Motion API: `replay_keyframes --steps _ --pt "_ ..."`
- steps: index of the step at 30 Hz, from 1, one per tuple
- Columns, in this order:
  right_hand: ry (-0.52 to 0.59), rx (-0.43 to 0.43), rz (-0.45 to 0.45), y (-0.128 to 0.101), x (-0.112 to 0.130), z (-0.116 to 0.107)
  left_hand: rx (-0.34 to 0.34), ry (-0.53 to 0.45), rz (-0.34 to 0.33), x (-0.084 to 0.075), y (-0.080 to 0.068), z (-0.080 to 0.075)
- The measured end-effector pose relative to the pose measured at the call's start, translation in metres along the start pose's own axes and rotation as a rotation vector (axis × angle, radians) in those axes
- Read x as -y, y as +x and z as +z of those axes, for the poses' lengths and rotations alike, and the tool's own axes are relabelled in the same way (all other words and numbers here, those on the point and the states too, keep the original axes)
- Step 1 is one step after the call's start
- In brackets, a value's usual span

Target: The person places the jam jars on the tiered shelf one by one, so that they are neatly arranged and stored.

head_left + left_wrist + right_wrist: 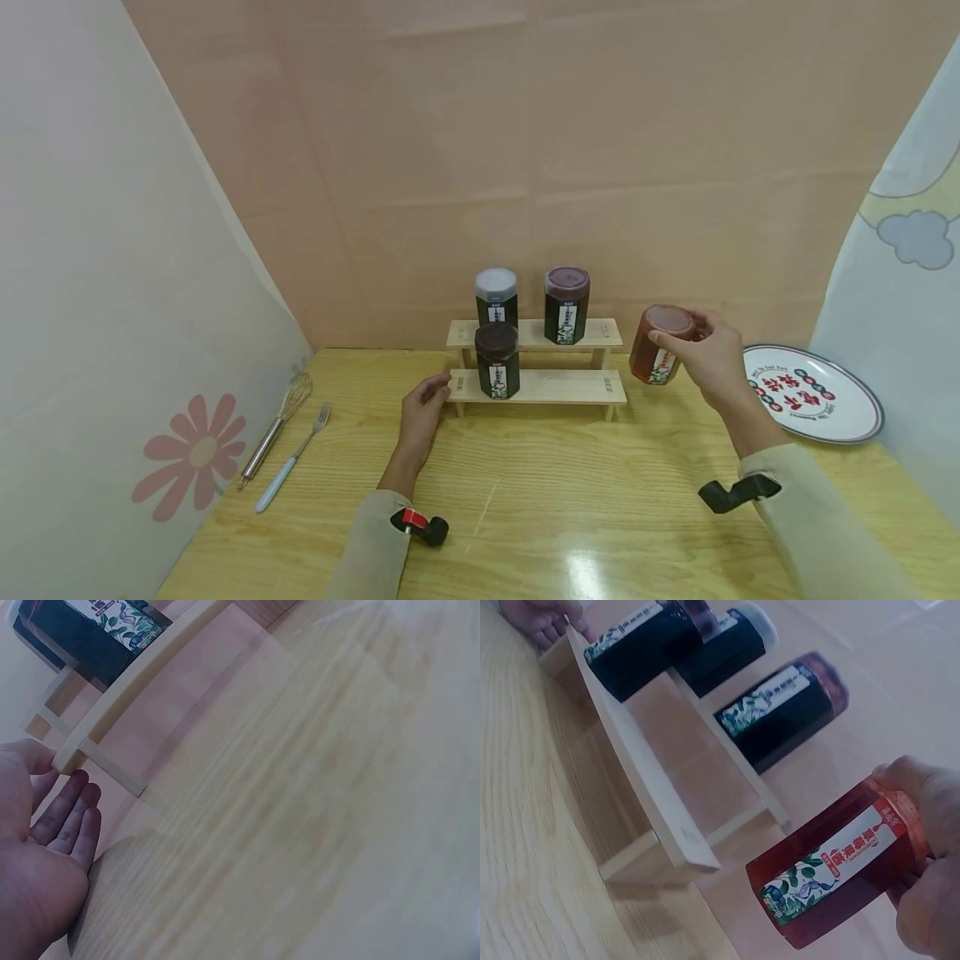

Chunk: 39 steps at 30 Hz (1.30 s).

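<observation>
While the right hand (pixel 708 354) grips the red jar (pixel 658 346), the left hand (pixel 422 408) rests seemingly slack by the rack (pixel 570 387).

Light wood-grain table (pixel 570 500), glossy, w/ a bright glare patch near the front edge. Far wall (pixel 570 167): plain peach backdrop, faint creases. Left: white sheet (pixel 112 292) w/ a pink flower print low down. Right: pale cloth (pixel 900 250) w/ a blue-grey cloud print. Lighting soft, even.
</observation>
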State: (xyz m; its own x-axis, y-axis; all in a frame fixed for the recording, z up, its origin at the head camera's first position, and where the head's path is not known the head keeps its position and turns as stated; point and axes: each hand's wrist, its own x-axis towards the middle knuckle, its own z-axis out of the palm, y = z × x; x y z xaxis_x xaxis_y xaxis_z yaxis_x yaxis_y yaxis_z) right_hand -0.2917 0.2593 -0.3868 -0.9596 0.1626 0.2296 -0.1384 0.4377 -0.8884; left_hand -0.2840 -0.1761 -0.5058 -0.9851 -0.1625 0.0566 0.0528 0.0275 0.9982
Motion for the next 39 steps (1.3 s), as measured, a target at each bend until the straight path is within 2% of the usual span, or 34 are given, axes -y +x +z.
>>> replay_keyframes --steps 8,15,22,30,39 --pt "0.008 0.001 -0.011 -0.012 0.017 0.014 0.007 -0.004 0.018 0.001 0.001 -0.001" --pt "0.012 0.039 -0.041 -0.023 0.027 0.039 0.014 -0.005 0.012 -0.001 0.0 -0.001" --pt "0.05 0.076 -0.022 -0.03 0.037 0.066 0.01 -0.002 0.004 -0.002 -0.001 -0.001" --pt "0.082 0.073 -0.026 -0.03 0.04 0.091 0.012 -0.006 0.012 -0.001 0.0 -0.001" --pt "0.082 0.075 -0.026 -0.03 0.043 0.104 0.005 0.007 0.009 -0.001 0.0 0.0"
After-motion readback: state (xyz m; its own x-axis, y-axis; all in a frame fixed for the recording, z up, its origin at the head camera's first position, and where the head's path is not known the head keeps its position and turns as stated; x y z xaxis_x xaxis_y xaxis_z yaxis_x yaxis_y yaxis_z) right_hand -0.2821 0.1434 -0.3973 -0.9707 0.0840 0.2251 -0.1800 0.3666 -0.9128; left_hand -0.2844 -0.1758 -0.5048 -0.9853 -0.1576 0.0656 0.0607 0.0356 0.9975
